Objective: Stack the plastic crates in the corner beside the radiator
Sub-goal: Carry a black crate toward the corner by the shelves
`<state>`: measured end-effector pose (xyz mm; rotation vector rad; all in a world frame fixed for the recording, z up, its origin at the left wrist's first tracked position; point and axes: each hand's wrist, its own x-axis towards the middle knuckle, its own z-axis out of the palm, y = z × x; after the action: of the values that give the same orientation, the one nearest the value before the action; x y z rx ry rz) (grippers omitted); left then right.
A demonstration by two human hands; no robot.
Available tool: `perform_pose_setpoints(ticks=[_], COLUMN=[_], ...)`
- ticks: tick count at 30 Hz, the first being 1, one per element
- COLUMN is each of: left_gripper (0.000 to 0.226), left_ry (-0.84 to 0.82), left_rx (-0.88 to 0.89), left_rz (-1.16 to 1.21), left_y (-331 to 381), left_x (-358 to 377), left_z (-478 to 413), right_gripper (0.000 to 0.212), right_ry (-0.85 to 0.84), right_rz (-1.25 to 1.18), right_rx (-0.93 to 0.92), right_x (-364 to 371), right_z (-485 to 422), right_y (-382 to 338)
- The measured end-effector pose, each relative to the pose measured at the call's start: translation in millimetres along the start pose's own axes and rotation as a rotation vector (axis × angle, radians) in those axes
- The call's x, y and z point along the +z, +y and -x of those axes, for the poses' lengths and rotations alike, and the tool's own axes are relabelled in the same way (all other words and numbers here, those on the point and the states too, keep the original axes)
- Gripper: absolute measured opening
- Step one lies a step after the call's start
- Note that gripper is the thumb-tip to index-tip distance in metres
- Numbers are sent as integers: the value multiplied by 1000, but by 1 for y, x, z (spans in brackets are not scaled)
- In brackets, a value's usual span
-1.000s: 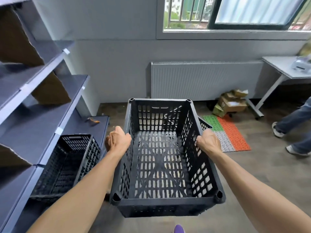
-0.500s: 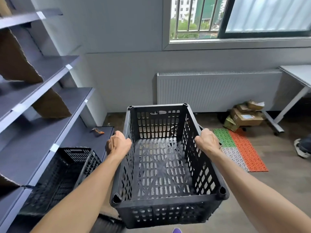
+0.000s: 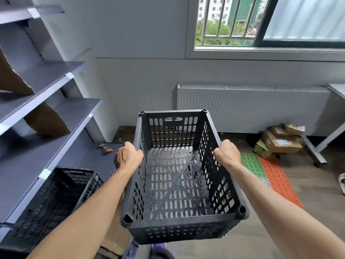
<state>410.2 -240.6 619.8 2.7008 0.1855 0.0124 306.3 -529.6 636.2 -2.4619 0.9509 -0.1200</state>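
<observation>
Black perforated crate [image 3: 179, 176] carried at centre, left hand [image 3: 128, 157] and right hand [image 3: 228, 153] clenched on its long rims. Best kept level, steered toward bare corner at 11 o'clock, left of radiator [image 3: 250, 109], lowered squarely.

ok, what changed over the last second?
The view swung left toward the corner: the radiator and cardboard boxes slid right, the other person's legs nearly left frame. Unchanged: left hand and right hand grip the empty black crate; second crate sits on the shelf.
</observation>
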Motion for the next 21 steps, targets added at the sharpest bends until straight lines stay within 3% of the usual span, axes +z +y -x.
perform_pose_setpoints(ticks=[21], left_gripper=[24], left_ry=[-86], left_rx=[-23], left_rz=[7], left_y=[27], left_x=[25], left_z=[-212], right_gripper=[9], right_ry=[-25], right_rz=[-6], right_rx=[31], right_x=[69], right_z=[-165], right_y=[-117])
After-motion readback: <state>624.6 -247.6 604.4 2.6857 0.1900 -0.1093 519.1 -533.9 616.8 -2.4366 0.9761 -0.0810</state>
